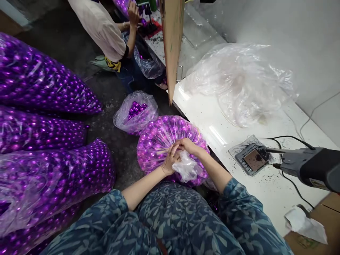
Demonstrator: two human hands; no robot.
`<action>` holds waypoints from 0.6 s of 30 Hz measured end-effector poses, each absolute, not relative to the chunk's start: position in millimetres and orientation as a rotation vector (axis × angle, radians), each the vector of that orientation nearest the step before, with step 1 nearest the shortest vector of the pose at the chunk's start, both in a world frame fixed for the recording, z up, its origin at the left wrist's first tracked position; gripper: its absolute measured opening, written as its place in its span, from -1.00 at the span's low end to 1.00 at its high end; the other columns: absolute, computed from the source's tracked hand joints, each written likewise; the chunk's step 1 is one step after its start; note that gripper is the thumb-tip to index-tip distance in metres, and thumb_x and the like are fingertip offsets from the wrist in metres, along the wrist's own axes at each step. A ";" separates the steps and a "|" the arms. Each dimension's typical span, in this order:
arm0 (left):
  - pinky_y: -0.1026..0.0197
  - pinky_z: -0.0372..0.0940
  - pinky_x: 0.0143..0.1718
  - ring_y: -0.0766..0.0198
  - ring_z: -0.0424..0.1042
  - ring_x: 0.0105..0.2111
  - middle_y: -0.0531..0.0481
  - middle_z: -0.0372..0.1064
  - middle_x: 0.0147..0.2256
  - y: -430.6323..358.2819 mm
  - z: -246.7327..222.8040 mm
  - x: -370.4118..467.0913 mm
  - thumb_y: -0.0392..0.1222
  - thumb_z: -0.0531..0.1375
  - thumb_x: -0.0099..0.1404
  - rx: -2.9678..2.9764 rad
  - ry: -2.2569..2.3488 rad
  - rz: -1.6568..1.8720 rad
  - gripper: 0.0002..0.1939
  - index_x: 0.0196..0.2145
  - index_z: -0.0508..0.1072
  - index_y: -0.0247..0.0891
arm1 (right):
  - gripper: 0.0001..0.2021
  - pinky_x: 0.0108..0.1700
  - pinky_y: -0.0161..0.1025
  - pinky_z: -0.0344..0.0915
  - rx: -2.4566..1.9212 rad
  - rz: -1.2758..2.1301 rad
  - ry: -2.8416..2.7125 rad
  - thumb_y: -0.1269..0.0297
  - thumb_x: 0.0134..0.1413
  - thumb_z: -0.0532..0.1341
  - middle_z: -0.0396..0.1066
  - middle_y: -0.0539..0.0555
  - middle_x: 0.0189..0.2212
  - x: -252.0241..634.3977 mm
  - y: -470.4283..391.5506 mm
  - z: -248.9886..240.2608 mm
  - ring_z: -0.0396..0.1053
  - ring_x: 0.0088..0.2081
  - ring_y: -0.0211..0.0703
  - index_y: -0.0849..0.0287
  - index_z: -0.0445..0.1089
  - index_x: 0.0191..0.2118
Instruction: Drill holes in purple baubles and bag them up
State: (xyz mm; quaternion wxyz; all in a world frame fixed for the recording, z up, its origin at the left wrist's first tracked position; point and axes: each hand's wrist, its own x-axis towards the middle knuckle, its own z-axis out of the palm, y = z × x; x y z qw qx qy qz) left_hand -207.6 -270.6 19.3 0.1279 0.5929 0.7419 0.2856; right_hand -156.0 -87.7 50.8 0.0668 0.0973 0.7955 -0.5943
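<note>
A large clear plastic bag [154, 141] full of shiny purple balls stands right in front of my lap. Its neck is gathered tight, and the pleats fan out from where my hands meet. My left hand [169, 161] is closed around the bunched neck. My right hand [186, 144] is closed at the same spot, its fingers overlapping the left ones. The loose, crumpled bag top [186, 167] sticks out below my fingers towards me. A pale strip shows beside my left fingers; I cannot tell what it is.
A smaller open bag [120, 115] of purple balls sits beyond. Big filled bags [53, 131] lie to the left. On the right, a white table [212, 138] bears plastic bags [239, 85] and a machine [313, 168] over a dusty tray. A co-worker [106, 32] sits behind a cardboard divider [172, 42].
</note>
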 end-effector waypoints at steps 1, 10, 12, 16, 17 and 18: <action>-0.04 0.20 0.29 0.00 0.29 0.22 -0.30 0.38 0.12 -269.7 18.3 -208.2 -0.25 0.13 0.36 1.762 2.193 0.822 -0.65 0.08 0.44 -0.30 | -0.89 -0.10 -0.23 0.35 0.334 -1.787 2.395 0.47 -0.08 0.27 0.56 0.03 -0.35 -154.7 -88.8 48.4 0.46 -0.31 -0.14 0.15 0.54 -0.46; -0.16 0.34 0.09 -0.10 0.41 0.00 -0.31 0.37 0.09 -263.6 35.3 -206.2 -0.03 0.27 0.31 1.573 2.293 0.567 -0.53 0.10 0.45 -0.29 | -0.89 -0.23 -0.28 0.32 0.630 -1.738 2.419 0.45 -0.05 0.20 0.49 0.05 -0.39 -132.9 -102.6 47.5 0.36 -0.36 -0.19 0.24 0.49 -0.39; -0.13 0.37 0.06 -0.08 0.44 -0.04 -0.27 0.44 -0.02 -260.3 41.9 -210.9 -0.02 0.24 0.32 1.573 2.228 0.595 -0.60 0.03 0.50 -0.29 | -0.89 -0.24 -0.28 0.31 0.668 -1.679 2.546 0.42 0.00 0.19 0.47 0.07 -0.39 -124.0 -105.1 50.4 0.34 -0.36 -0.19 0.24 0.48 -0.40; 0.04 0.39 0.05 0.07 0.48 -0.07 -0.15 0.51 -0.14 -251.9 48.8 -221.3 -0.12 0.15 0.36 1.599 2.082 0.642 -0.75 -0.12 0.56 -0.23 | -0.84 -0.06 -0.18 0.34 0.639 -1.417 2.926 0.40 0.11 0.16 0.47 0.15 -0.22 -98.5 -117.0 47.7 0.39 -0.18 -0.10 0.22 0.51 -0.30; 0.02 0.37 0.06 0.06 0.47 -0.06 -0.15 0.52 -0.14 -250.6 49.8 -223.5 -0.12 0.15 0.35 1.593 2.063 0.643 -0.74 -0.11 0.56 -0.23 | -0.81 -0.02 -0.15 0.34 0.690 -1.347 2.996 0.40 0.14 0.14 0.47 0.16 -0.17 -90.1 -122.4 44.9 0.39 -0.13 -0.07 0.21 0.52 -0.25; -0.01 0.36 0.07 0.03 0.47 -0.05 -0.17 0.52 -0.13 -249.7 50.8 -225.7 -0.12 0.15 0.34 1.584 2.047 0.637 -0.73 -0.10 0.55 -0.24 | -0.78 0.00 -0.12 0.34 0.801 -1.260 3.057 0.41 0.18 0.11 0.47 0.18 -0.14 -81.0 -128.8 41.6 0.39 -0.09 -0.06 0.20 0.52 -0.19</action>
